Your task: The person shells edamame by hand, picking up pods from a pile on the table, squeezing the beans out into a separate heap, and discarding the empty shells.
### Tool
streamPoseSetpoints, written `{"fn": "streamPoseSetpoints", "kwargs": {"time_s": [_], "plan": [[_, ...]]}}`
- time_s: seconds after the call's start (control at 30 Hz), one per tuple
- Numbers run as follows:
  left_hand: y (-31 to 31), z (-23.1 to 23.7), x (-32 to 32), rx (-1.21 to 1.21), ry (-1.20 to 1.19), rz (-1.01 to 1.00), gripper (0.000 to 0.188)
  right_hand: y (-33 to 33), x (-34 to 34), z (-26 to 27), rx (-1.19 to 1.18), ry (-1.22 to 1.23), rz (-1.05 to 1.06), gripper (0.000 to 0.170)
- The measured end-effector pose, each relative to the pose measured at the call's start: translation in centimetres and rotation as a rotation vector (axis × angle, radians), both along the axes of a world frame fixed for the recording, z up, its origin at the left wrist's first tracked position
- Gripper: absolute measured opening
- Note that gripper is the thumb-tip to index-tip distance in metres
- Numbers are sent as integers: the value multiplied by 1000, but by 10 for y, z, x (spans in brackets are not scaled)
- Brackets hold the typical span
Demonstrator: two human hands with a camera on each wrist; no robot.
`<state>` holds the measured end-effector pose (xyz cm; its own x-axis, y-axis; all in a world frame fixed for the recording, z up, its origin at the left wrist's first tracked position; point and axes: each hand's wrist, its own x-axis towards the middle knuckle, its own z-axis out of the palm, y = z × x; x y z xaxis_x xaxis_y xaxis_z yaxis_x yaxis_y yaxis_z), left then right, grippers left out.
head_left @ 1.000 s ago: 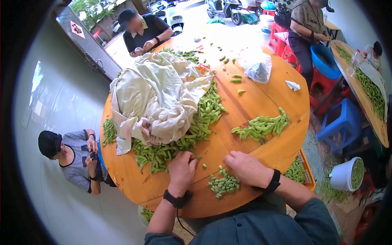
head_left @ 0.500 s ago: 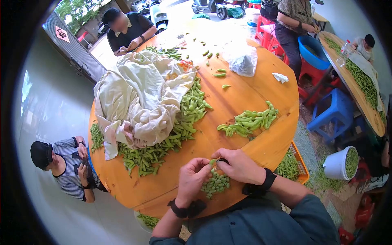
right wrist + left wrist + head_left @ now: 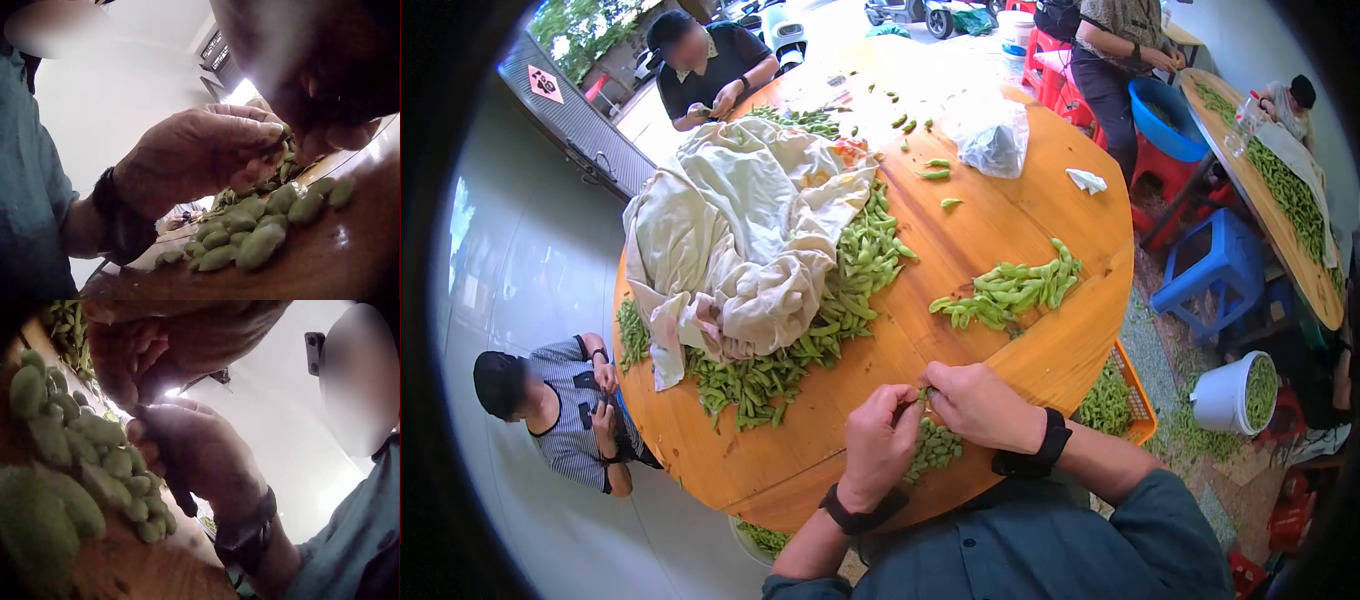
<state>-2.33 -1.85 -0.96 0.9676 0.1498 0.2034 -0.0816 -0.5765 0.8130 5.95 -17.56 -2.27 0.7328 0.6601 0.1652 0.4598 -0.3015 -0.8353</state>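
Note:
My left hand (image 3: pixel 880 440) and right hand (image 3: pixel 992 405) meet close over the near part of the round wooden table (image 3: pixel 800 475). Between their fingertips they pinch a green soybean pod (image 3: pixel 285 130), mostly hidden by the fingers. Below the hands lies a small heap of shelled green beans (image 3: pixel 937 449), seen large in the right wrist view. Ahead of the right hand is a loose bunch of whole pods (image 3: pixel 1025 287). Left of it, a big pile of pods (image 3: pixel 865 265) spreads out from under a crumpled pale cloth (image 3: pixel 745 215).
A plastic bag (image 3: pixel 995 140), a white tissue (image 3: pixel 1086 181) and several stray pods lie farther back. People sit at the left and far side. Right of the table are an orange crate (image 3: pixel 1142 400) of pods, a white bucket (image 3: pixel 1225 400) and a blue stool (image 3: pixel 1215 270).
The hands were apart, the left at the pod pile's edge. They came together over the beans with a pod between them, and the fingers have since closed tighter around it.

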Motion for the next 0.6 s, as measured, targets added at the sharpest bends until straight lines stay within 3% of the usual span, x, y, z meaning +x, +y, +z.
{"fn": "streamPoseSetpoints", "kwargs": {"time_s": [0.03,0.1,0.17,0.23,0.3,0.37,0.43,0.47,0.6], "plan": [[2,3,1,0,0,-2,8,-1,1,2,0,0,-2,13],[12,13,2,-789,435,27,6,-5,5,9,52,12,120,12],[28,4,4,-909,491,-48,8,-6,9,8,113,29,167,9],[35,2,6,-1308,620,-210,8,-6,11,10,179,42,215,6],[28,12,5,-1166,617,-140,9,-8,11,18,163,193,216,8],[18,12,3,-1028,616,-70,12,-7,11,15,123,165,169,9],[12,4,-1,-573,351,-71,16,-6,9,14,86,137,126,10],[12,7,-2,-363,331,-39,18,-5,8,14,78,111,124,10],[14,1,-2,-132,169,-55,12,-4,7,12,78,94,124,10]]}}
